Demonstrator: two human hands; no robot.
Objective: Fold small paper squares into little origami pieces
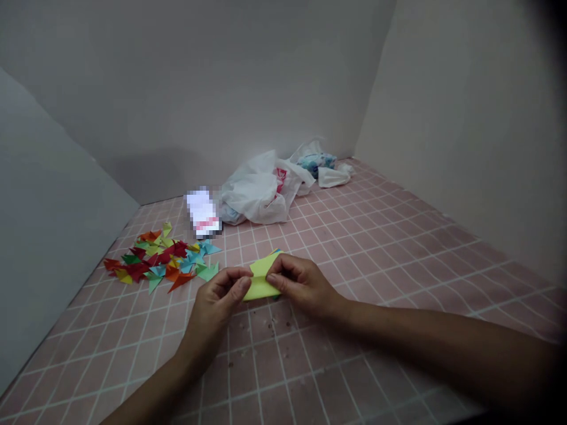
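Note:
A sheet of yellow origami paper (262, 287) is held up between both hands near the middle of the view, with a crease running across it. My left hand (224, 298) pinches its left edge between thumb and fingers. On the other side, my right hand (301, 286) is closed on the right edge, thumb in front. Bits of blue and green show just behind the sheet; what they belong to is mostly hidden. To the left lies a pile of small folded paper pieces (166, 258) in red, orange, yellow, green and light blue.
A lit phone (202, 212), blurred out, stands behind the paper pile. Toward the back wall lie a crumpled white plastic bag (261, 189) with a red mark, a blue-patterned bundle (316, 162) and a small white bag (334, 177). The pink checked surface (376, 236) meets walls on three sides.

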